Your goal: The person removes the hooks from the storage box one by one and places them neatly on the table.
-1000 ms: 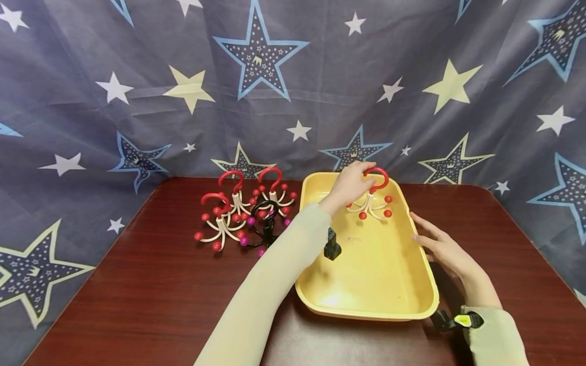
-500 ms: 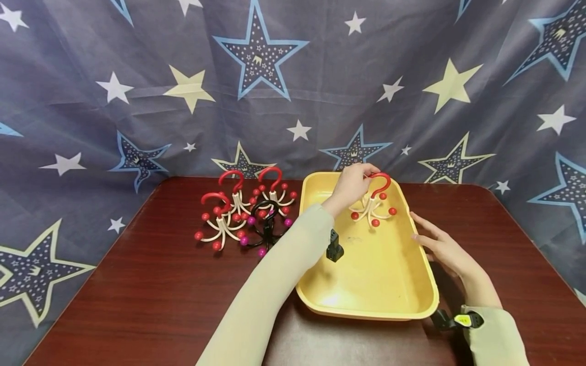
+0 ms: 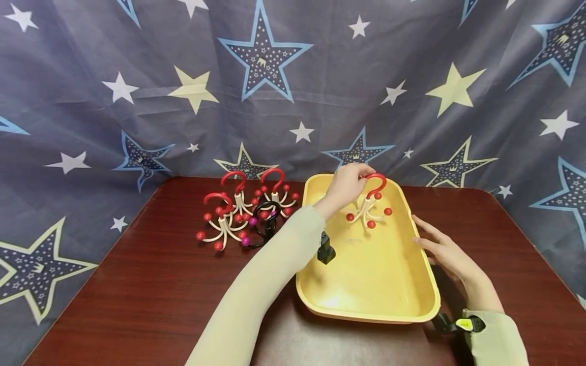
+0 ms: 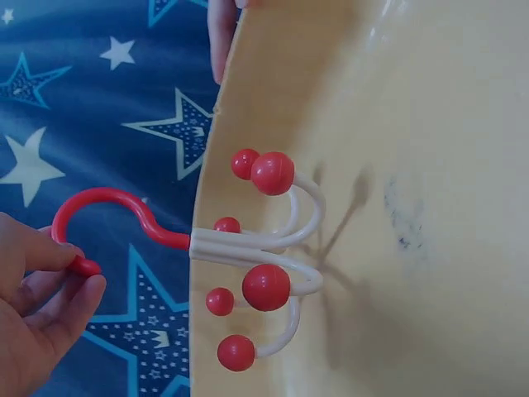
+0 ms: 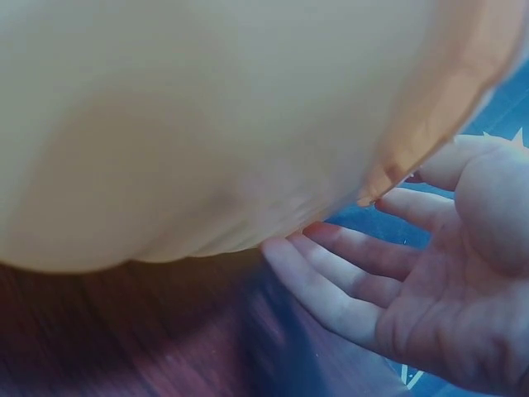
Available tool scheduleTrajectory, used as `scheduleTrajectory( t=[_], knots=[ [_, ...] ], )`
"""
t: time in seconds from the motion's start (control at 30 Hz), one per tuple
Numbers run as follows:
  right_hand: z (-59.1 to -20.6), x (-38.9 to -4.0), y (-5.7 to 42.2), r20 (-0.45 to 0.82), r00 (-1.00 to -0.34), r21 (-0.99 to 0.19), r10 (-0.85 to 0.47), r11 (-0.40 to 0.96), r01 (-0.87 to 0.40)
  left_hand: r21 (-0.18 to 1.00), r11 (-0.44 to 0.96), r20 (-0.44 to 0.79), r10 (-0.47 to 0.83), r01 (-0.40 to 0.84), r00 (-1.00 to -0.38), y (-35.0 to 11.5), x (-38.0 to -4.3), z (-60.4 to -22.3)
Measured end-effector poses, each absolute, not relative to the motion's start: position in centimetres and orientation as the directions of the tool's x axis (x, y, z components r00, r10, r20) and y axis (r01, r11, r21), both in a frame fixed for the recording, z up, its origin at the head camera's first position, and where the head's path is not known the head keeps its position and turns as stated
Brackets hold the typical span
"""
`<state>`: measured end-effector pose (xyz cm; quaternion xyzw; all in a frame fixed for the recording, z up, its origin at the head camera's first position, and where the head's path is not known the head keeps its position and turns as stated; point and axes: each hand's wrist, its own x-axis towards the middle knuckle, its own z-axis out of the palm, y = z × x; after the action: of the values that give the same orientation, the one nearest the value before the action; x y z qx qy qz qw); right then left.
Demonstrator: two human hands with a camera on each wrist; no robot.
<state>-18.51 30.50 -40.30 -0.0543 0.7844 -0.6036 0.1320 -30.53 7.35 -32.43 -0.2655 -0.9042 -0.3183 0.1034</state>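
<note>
My left hand [image 3: 346,184] pinches the tip of a red hook on a white multi-arm hanger [image 3: 367,206] with red ball ends. In the left wrist view, thumb and fingers close on the end of that hook [image 4: 103,195], and the white arms hang over the inside of the yellow tray [image 4: 455,314]. My right hand [image 3: 450,256] lies against the outer right side of the tray [image 3: 375,284]. Its fingers are extended and touch the wall, some near the rim and some lower, as the right wrist view shows.
Left of the tray stand several similar hangers: a front red-and-white one [image 3: 224,226], others behind it, and a black one [image 3: 269,231] with purple balls partly behind my left sleeve [image 3: 270,274]. The dark red table [image 3: 137,284] meets a starry cloth [image 3: 137,112] behind.
The left hand shifted slightly and the hanger turned, its hook now facing differently and its arms swung round over the tray. The right hand stays at the tray's side.
</note>
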Motion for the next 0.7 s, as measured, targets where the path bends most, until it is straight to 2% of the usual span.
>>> scheduleTrajectory(
  t=[0.33, 0.7],
  knots=[
    [-40.2, -18.4, 30.5, -0.125, -0.957, -0.964, -0.261, 0.259, 0.056, 0.475, 0.644, 0.419, 0.434, 0.6, -0.798, 5.2, -28.4, -30.1],
    [-40.1, -18.4, 30.5, -0.118, -0.955, -0.968, -0.27, 0.245, 0.051, 0.535, 0.606, 0.401, 0.431, 0.589, -0.808, 1.9, -26.0, -28.1]
  ],
)
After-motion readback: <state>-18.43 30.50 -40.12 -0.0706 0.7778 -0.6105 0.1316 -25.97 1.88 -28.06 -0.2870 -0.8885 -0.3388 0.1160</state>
